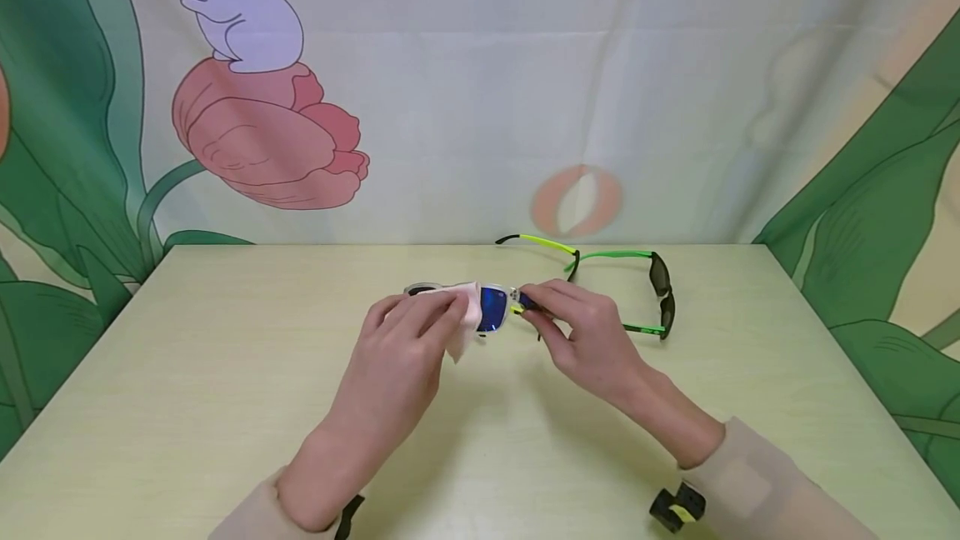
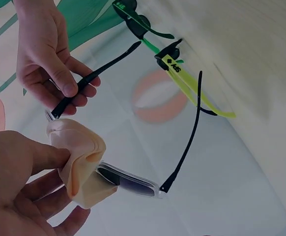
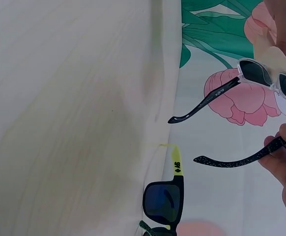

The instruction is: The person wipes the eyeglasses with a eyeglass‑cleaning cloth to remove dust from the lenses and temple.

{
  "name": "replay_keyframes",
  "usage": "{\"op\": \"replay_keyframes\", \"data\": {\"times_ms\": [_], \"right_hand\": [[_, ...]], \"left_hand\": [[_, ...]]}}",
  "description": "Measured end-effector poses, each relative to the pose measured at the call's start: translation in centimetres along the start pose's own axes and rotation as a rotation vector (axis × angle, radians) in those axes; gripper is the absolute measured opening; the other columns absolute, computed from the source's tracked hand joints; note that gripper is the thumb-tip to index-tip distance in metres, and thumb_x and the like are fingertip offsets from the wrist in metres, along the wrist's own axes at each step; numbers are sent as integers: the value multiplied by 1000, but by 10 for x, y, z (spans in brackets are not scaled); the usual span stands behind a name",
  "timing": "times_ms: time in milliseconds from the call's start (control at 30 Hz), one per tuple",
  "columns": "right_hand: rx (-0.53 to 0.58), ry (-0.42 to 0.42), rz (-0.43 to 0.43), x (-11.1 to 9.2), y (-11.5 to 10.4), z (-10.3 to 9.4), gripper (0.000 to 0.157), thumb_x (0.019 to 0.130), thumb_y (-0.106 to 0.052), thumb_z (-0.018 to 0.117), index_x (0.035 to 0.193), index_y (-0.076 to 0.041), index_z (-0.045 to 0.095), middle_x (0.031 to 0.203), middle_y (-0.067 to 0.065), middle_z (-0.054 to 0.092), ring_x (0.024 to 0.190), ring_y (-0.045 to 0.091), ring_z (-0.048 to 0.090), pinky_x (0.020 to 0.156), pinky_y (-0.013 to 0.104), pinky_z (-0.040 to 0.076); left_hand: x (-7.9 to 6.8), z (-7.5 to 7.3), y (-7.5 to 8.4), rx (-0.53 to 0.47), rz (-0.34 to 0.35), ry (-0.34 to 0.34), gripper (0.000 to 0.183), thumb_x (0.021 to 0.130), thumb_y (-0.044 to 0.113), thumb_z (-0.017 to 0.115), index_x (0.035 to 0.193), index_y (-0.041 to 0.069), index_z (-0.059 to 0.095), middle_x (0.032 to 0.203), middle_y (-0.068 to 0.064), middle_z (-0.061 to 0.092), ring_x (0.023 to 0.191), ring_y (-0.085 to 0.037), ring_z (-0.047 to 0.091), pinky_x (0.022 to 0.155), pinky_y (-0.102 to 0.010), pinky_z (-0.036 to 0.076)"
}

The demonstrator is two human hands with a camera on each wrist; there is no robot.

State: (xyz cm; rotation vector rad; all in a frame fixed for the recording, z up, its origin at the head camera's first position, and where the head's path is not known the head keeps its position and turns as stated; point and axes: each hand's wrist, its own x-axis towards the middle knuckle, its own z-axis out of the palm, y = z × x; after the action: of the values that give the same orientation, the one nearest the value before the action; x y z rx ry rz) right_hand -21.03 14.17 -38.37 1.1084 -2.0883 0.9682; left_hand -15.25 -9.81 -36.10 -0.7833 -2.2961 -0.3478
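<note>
Clear-framed sunglasses (image 1: 492, 309) with blue mirrored lenses and black temples are held up over the table, temples unfolded. My left hand (image 1: 397, 365) pinches a pale pink cloth (image 2: 76, 147) folded around part of the front, covering one lens in the head view. At the other end, my right hand (image 1: 588, 340) grips a black temple (image 2: 79, 91) near its hinge between thumb and fingers. In the right wrist view, the lenses (image 3: 256, 72) show dark from behind, and the far temple (image 3: 207, 104) sticks out freely.
Beyond the right hand lie black-and-yellow sunglasses (image 1: 551, 243) and green-templed sunglasses (image 1: 660, 273) with dark lenses, both on the pale wooden table (image 1: 225, 373). A printed curtain (image 1: 450, 107) hangs along the back edge.
</note>
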Motion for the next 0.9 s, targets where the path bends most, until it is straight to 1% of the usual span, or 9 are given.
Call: {"op": "replay_keyframes", "data": {"times_ms": [133, 267, 400, 533, 733, 900], "right_hand": [[2, 2, -6, -1, 1, 0, 25, 84, 10, 79, 108, 6, 74, 96, 10, 73, 81, 16, 70, 70, 28, 60], [1, 4, -7, -2, 0, 1, 24, 84, 9, 79, 108, 5, 74, 96, 9, 74, 82, 16, 70, 71, 28, 60], [3, -1, 5, -2, -1, 0, 24, 85, 8, 79, 108, 5, 74, 97, 9, 74, 82, 16, 70, 70, 28, 60], [15, -5, 9, -2, -2, 0, 24, 85, 8, 79, 109, 5, 74, 97, 10, 74, 82, 16, 70, 71, 28, 60], [25, -1, -4, -2, -4, 0, 25, 85, 10, 78, 109, 6, 74, 97, 10, 74, 79, 14, 67, 68, 26, 58], [36, 1, 11, -2, -5, -1, 25, 85, 9, 78, 110, 5, 74, 98, 9, 74, 79, 14, 68, 66, 22, 57]], "left_hand": [[1, 1, -1, -39, 14, 12, 54, 74, -13, 83, 125, 0, 72, 120, -13, 68, 112, -31, 63, 96, -47, 51], [2, 2, -2, -117, 50, 23, 49, 78, -14, 81, 124, -2, 71, 122, -15, 65, 112, -32, 62, 99, -40, 52], [2, 3, -1, -166, 82, 24, 45, 84, -9, 79, 127, -4, 69, 126, -17, 61, 116, -33, 59, 99, -39, 53], [3, 4, 0, -180, 105, 31, 44, 86, -4, 80, 129, -4, 68, 126, -18, 59, 118, -33, 58, 100, -39, 53], [4, 6, 3, -176, 162, 66, 47, 82, -12, 78, 128, -2, 68, 123, -17, 58, 117, -32, 58, 102, -40, 52], [6, 5, 7, -146, 207, 113, 42, 82, -16, 76, 120, 0, 73, 118, -11, 64, 113, -28, 61, 101, -37, 52]]}}
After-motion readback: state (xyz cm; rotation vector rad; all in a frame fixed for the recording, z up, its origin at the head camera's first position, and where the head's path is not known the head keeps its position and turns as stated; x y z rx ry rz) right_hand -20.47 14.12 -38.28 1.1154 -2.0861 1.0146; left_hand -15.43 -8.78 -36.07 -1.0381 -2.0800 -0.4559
